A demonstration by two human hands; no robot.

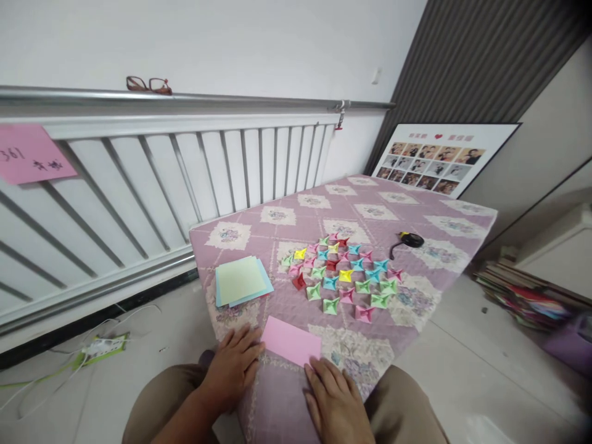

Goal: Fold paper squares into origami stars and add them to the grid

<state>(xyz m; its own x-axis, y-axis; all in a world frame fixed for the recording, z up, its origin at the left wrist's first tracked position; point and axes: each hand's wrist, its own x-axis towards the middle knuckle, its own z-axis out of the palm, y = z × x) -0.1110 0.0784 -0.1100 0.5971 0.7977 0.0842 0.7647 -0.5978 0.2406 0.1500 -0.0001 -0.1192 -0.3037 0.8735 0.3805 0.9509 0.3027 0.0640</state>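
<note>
There's your table (282, 401) under its floral cloth, folded paper shapes (345, 275) scattered across the middle! Your right hand (340, 398) rests palm down, fingers stretched out, tips at the near right corner of the pink paper (292, 341); your left hand (235, 364), fingers slightly spread, grips nothing at its left edge. The paper lies flat between them, just beside the sheet stack (240, 280).

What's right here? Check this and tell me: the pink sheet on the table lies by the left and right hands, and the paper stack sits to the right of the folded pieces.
The side is wrong: the head view shows the paper stack to the left of the folded pieces. The pink sheet on the table does lie by the left hand and right hand.
</note>
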